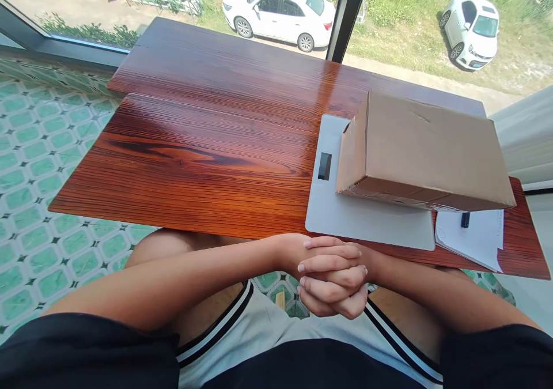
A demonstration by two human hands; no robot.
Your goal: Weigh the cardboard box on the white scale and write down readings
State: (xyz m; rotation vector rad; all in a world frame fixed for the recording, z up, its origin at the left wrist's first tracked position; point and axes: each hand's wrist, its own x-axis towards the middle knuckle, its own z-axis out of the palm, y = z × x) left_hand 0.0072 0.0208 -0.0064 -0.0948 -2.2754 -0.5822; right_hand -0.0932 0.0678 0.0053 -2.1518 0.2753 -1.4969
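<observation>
Hands (332, 276) lay interlaced at lower centre, clasping only each other | cardboard box (434, 150) sat on the scale (367, 219), right of frame | risk: a knock to its overhanging right end could have tipped it | box matte, creased, oblong; scale smooth, flat; table (194, 176) glossy, dark-grained

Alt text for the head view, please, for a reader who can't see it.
A person's left hand and right hand are clasped, fingers interlaced, by the near edge of a wooden table. On it, a cardboard box sits on a flat scale, beside papers with a small black object on top. Two white cars stand outside the window.
</observation>
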